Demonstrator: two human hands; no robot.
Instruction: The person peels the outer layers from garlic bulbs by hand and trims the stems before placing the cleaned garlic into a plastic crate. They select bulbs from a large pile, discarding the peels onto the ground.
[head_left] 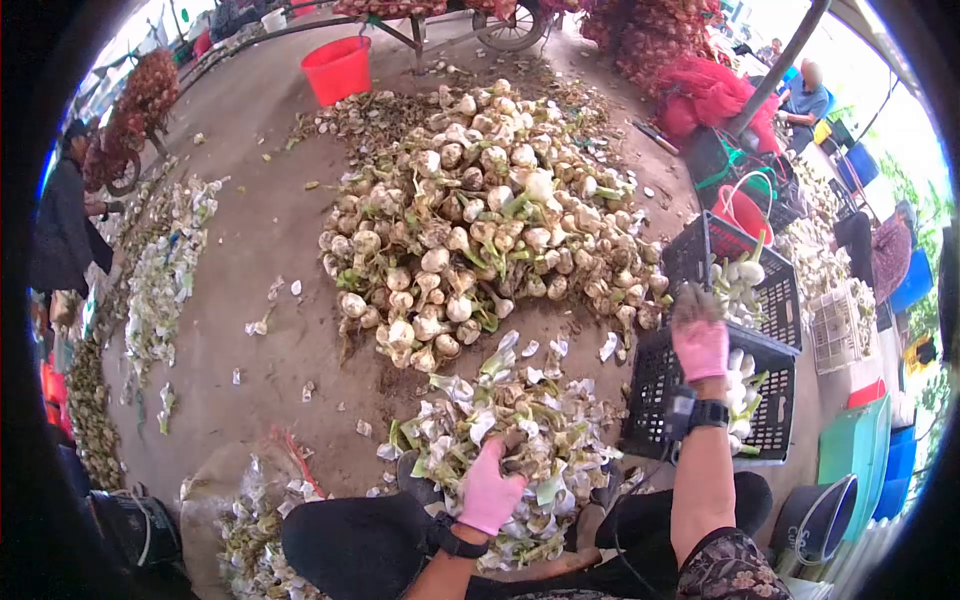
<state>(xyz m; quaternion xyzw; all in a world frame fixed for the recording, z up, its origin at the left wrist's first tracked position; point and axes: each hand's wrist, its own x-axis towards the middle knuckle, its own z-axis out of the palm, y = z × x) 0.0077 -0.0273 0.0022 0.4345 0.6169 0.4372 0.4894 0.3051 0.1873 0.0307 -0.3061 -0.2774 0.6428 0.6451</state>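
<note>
My left hand (490,490), in a pink glove with dirty fingertips, is over a heap of garlic peelings and cut leaves (555,500) between my knees. Its fingers curl together; what they hold, if anything, is lost among the scraps. Over the shared edge of two black plastic crates (640,395) reaches my right hand (697,340), also pink-gloved. Dirt and blur hide how its fingers are set. White trimmed garlic (740,385) with green stems lies in both crates. A large mound of untrimmed garlic bulbs (470,220) rises on the ground ahead of me.
A red bucket (338,70) stands behind the mound; another red bucket (740,212) is beyond the crates. Peelings (160,290) form a strip at left, near a person (70,220) in dark clothes. Other people sit at right. A dark bucket (815,520) is by my right knee.
</note>
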